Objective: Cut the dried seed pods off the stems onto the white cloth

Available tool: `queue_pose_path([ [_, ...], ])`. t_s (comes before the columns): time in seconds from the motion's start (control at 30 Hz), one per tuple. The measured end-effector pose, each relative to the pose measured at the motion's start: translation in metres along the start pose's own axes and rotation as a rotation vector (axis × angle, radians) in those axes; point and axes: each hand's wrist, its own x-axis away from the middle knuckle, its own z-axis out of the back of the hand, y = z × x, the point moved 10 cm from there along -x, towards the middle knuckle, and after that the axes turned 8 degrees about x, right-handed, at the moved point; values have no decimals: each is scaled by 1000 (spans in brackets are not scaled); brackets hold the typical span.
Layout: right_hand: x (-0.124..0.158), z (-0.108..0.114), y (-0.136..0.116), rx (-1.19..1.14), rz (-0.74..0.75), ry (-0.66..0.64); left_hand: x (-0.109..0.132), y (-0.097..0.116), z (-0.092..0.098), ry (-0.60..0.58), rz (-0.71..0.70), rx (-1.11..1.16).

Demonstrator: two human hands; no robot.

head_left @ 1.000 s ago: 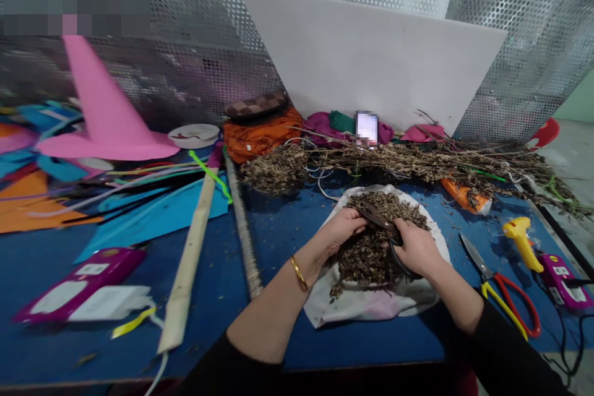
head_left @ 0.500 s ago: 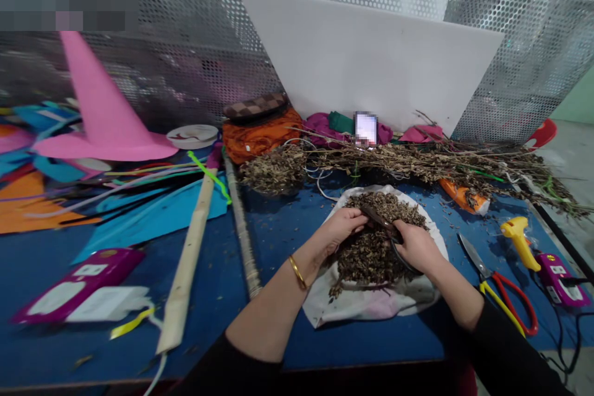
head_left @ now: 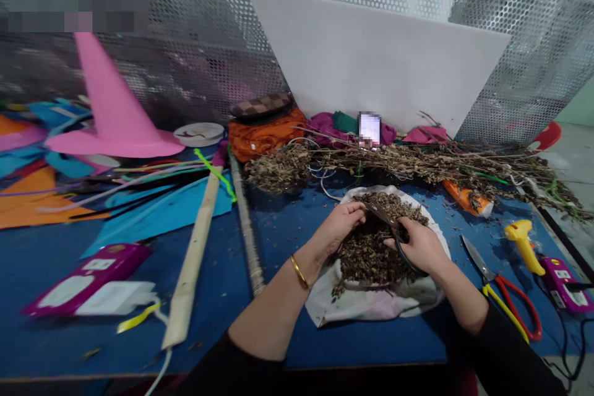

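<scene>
A heap of brown dried plant bits [head_left: 371,253] lies on a white cloth [head_left: 325,300] on the blue table. Over the right part of the heap, my right hand [head_left: 415,244] holds dark-handled scissors [head_left: 383,215], their blades pointing up and left. At the blade tips, my left hand [head_left: 346,223] is closed in a pinch over the heap's left side; what its fingers hold is too small to name. A gold bangle circles my left wrist.
Dried branches [head_left: 417,161] stretch across the back. Shears [head_left: 487,272] and a yellow glue gun [head_left: 524,244] lie right. Left are a wooden stick [head_left: 192,266], a wrapped rod [head_left: 245,229], a purple power strip [head_left: 88,278] and a pink pointed hat [head_left: 109,105].
The whole view has shifted slightly, placing things further right. The scissors have turned a little in my right hand, and their handle loop shows more above my fingers.
</scene>
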Motion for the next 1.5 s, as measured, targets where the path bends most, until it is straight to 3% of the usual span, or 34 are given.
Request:
queue_pose_path([
  [0.23,0,4,3,-22,-25,27,-2,2,12,106,-26,60],
  [0.7,-1,-4,-2,31,25,-11,2,-7,-8,-31,61,-76],
  [0.97,-3,-6,-1,20,40,-22,3,-7,-2,-5,80,-106],
  [1.23,1,-3,-7,51,47,15,4,3,-9,-26,-34,-143],
  [1.5,0,-8,-5,31,19,-62,3,-1,-7,-13,5,-116],
])
